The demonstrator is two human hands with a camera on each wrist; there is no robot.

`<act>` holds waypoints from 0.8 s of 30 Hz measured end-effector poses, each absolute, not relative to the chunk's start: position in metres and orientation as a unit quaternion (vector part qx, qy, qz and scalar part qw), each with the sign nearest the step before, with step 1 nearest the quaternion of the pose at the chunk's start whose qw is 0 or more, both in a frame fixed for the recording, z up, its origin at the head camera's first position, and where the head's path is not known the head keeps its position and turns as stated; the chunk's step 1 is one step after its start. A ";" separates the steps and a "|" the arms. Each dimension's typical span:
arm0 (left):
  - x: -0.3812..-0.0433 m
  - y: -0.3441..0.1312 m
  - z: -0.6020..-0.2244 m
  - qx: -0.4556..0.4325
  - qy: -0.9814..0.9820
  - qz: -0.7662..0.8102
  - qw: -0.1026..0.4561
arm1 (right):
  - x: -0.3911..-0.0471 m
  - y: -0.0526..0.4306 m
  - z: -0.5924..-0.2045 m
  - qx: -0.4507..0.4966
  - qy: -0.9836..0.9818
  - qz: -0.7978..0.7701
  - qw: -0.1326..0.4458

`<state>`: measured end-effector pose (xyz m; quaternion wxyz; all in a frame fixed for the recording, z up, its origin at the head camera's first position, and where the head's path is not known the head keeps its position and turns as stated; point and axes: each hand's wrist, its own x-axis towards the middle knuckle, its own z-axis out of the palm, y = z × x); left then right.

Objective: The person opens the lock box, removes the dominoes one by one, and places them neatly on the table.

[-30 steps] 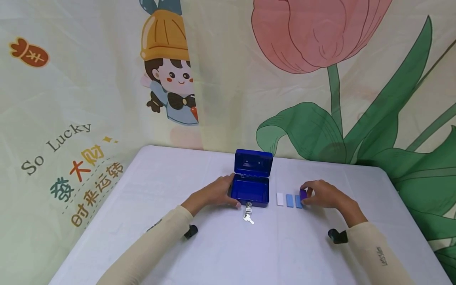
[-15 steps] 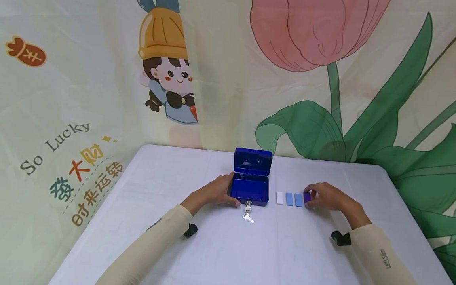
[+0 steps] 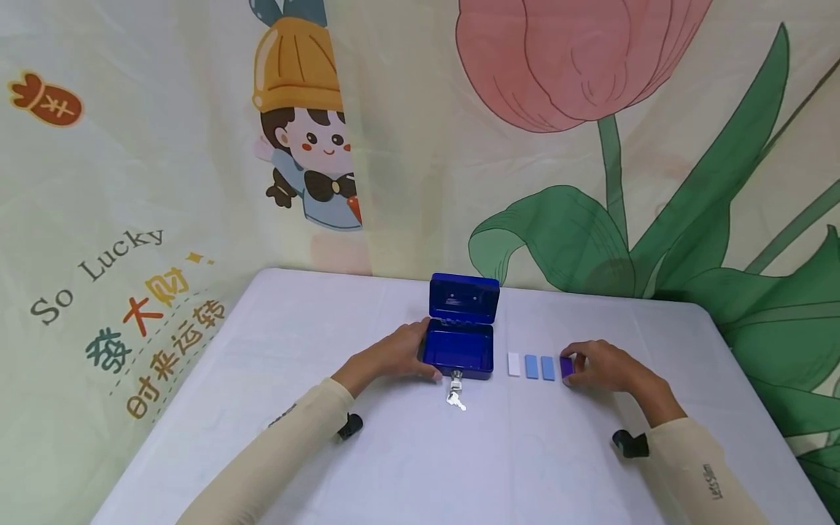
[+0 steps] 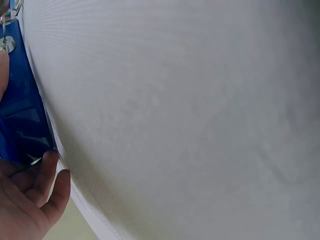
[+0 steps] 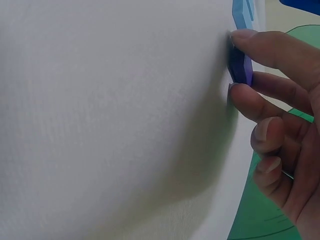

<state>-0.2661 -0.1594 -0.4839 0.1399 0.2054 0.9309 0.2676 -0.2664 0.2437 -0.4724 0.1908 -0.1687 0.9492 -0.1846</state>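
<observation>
A blue metal cash box [image 3: 458,348] stands on the table with its lid [image 3: 464,298] raised; nothing shows inside. My left hand [image 3: 395,353] holds the box at its left side, thumb at the front and fingers toward the back corner. Two keys [image 3: 456,399] hang from the lock at the front. My right hand [image 3: 602,365] pinches a small purple block [image 5: 242,65] between thumb and fingers, low at the tabletop. To its left lie two light-blue blocks [image 3: 547,368] and a white block [image 3: 514,364], in a row.
White cloth covers the table [image 3: 485,467]. Behind it hangs a printed curtain [image 3: 413,146] with a tulip and a cartoon figure. Black wrist cameras [image 3: 631,443] sit under both sleeves.
My right hand has slid the purple block a little to the right and toward me, leaving a gap beside the light-blue block. The left hand and the box stay in place.
</observation>
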 end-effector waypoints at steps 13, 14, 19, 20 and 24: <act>-0.267 -0.162 -0.482 0.212 0.931 0.258 0.150 | -0.263 0.245 -0.473 -0.147 0.950 -0.200 0.192; -0.266 -0.162 -0.482 0.211 0.931 0.256 0.152 | -0.261 0.246 -0.472 -0.148 0.950 -0.199 0.188; -0.262 -0.168 -0.476 0.179 0.940 0.237 0.167 | -0.248 0.257 -0.472 -0.143 0.959 -0.193 0.150; -0.260 -0.170 -0.474 0.168 0.943 0.232 0.167 | -0.245 0.259 -0.471 -0.138 0.962 -0.189 0.138; -0.251 -0.182 -0.469 0.135 0.954 0.223 0.146 | -0.230 0.269 -0.468 -0.108 0.975 -0.173 0.086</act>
